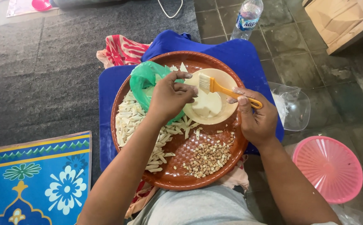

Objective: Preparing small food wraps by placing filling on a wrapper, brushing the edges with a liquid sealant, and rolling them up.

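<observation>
A large round brown tray (177,177) rests on my lap over a blue cushion (239,54). On it lie several pale cut strips (128,121) at the left, a heap of peanuts (208,158) at the front, and a cream bowl (225,110) with white paste. My right hand (254,118) grips the orange handle of a small brush (214,85), its bristles over the bowl. My left hand (169,98) pinches a pale piece beside the bristles and rests on a green plastic bag (142,79).
A pink plastic basket (327,168) sits on the tiled floor at the right, with a clear plastic bag (294,106) behind it. A water bottle (247,16) stands at the top, a wooden box (339,21) at the top right. A blue floral mat (35,175) lies on the left.
</observation>
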